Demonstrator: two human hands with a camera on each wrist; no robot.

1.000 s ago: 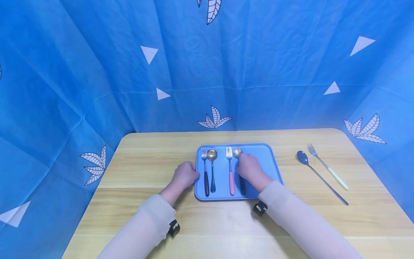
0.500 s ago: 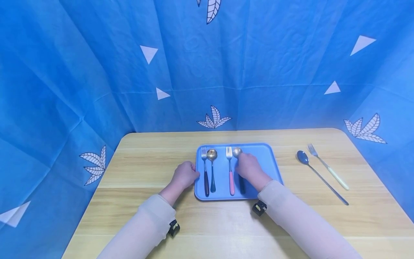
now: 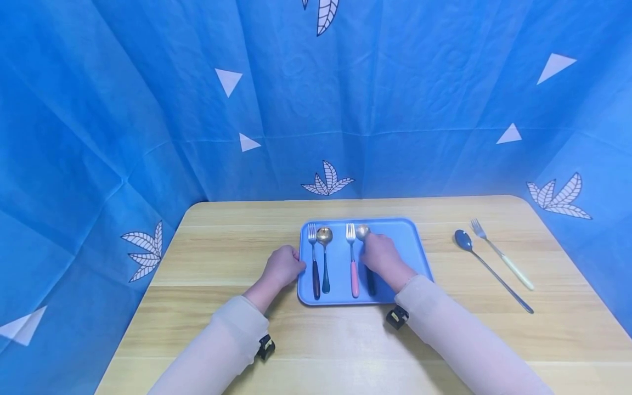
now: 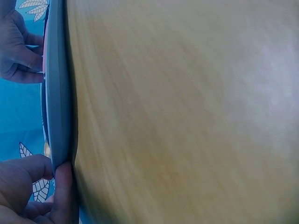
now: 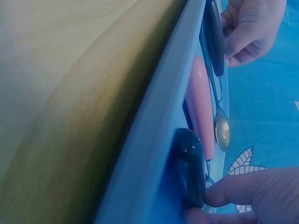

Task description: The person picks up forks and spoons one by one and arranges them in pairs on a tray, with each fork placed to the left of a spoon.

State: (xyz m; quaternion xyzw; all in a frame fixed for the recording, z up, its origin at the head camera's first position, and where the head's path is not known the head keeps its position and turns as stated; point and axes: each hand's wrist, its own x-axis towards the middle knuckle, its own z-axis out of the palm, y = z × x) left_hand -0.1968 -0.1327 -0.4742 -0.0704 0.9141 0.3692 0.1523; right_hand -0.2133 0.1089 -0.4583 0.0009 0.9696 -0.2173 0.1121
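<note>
My left hand [image 3: 283, 267] pinches the left rim of a blue tray [image 3: 407, 247]; in the left wrist view its thumb and fingers [image 4: 63, 186] clasp the tray edge. Over the tray's right half, my right hand [image 3: 382, 255] pinches a dark-handled spoon [image 3: 362, 231] that lies along the tray. The right wrist view shows fingertips at its dark handle [image 5: 189, 163]. Just left of this spoon is a pink-handled fork [image 3: 354, 277]. Nearer my left hand lie a dark-handled fork [image 3: 316, 277] and a spoon with a round gold bowl [image 3: 323, 236].
On the wooden table [image 3: 217, 236], to the right of the tray, lie a long dark spoon [image 3: 463, 240] and a fork with a pale handle [image 3: 515, 271], both slanting. A blue patterned cloth [image 3: 419, 109] hangs behind the table and along its sides.
</note>
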